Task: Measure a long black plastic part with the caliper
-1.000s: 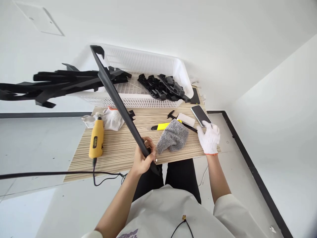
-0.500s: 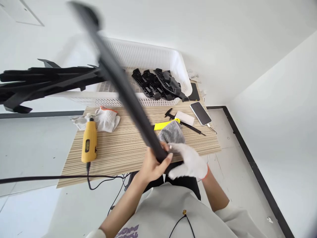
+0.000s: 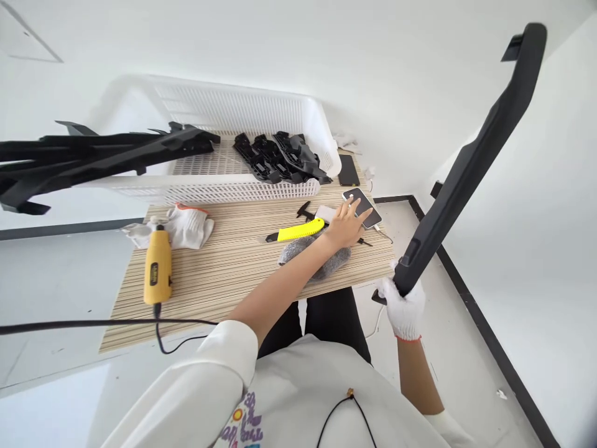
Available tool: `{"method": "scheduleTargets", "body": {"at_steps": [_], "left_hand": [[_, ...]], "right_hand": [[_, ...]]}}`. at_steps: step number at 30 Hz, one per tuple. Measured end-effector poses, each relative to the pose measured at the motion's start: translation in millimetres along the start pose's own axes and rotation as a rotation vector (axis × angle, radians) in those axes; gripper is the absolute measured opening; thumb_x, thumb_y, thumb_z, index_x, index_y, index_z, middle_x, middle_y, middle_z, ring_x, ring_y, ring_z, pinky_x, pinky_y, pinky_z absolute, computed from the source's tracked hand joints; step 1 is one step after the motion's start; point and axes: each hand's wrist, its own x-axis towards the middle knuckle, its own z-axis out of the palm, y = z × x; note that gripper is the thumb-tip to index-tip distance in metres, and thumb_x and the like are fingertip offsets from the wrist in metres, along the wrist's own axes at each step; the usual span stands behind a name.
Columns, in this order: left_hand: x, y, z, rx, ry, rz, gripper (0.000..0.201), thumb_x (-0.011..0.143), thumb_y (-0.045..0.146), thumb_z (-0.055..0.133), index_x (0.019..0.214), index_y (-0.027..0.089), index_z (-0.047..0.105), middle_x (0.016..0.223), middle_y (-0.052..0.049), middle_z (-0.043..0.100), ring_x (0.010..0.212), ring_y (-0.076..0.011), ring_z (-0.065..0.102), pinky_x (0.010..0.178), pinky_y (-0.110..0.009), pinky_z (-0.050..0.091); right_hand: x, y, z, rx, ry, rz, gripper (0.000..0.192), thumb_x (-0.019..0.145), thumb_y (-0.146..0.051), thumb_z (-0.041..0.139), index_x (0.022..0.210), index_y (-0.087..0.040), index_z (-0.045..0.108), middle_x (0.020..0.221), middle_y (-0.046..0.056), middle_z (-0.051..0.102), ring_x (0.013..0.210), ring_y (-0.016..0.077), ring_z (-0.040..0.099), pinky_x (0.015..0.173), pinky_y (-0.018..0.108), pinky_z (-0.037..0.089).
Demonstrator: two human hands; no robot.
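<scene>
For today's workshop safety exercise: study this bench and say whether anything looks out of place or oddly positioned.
Yes. Long black parts jut out over the white basket's left rim, well past the table. The gloved right hand holds a long black strip up off the table's side while the bare left hand touches the phone.

Head cam, looks steeply down, close over table (image 3: 224, 274); edges prob. warped.

A long black plastic strip (image 3: 471, 165) rises slantwise, its hooked end uppermost; a dark phone (image 3: 362, 207) lies flat at the desk's (image 3: 224, 267) far right corner.
</scene>
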Motion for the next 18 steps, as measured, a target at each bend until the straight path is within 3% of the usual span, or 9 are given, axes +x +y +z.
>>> {"method": "scheduleTargets", "body": {"at_steps": [3,7,13,18], "left_hand": [[7,-6,16.5,0.037,0.016,0.013,0.053,0.096,0.023,0.046,0.148,0.024,0.052,0.161,-0.017,0.033,0.153,-0.0408,0.021,0.12,-0.059,0.023],[5,-4,19.8,0.051,0.008,-0.021,0.052,0.094,0.024,0.047,0.146,0.025,0.054,0.16,-0.017,0.036,0.153,-0.0403,0.021,0.119,-0.058,0.023],[-13,-7,-1.0,0.109,0.03,-0.11,0.066,0.093,0.034,0.052,0.156,0.023,0.037,0.16,-0.019,0.034,0.151,-0.0415,0.024,0.121,-0.06,0.016],[-33,-24,-26.3,0.182,0.047,-0.298,0.06,0.09,0.043,0.061,0.138,0.009,0.05,0.138,-0.027,0.051,0.13,-0.0437,0.047,0.109,-0.056,0.033]], "right_hand": [[-3,7,-8,-0.112,0.03,-0.044,0.046,0.075,-0.038,0.072,0.116,-0.017,0.07,0.07,0.001,0.069,0.056,0.0179,0.066,0.056,0.033,0.059],[-5,11,-14,-0.189,0.02,-0.054,0.043,0.073,-0.039,0.073,0.11,-0.017,0.072,0.07,0.002,0.071,0.057,0.0195,0.067,0.054,0.032,0.059],[-5,9,-17,-0.053,0.025,-0.027,0.045,0.075,-0.036,0.072,0.116,-0.017,0.07,0.067,0.0,0.067,0.052,0.0166,0.063,0.052,0.033,0.058],[-7,10,-20,0.014,0.023,0.007,0.043,0.075,-0.034,0.072,0.115,-0.019,0.069,0.066,-0.002,0.064,0.051,0.0153,0.059,0.05,0.033,0.057]]}}
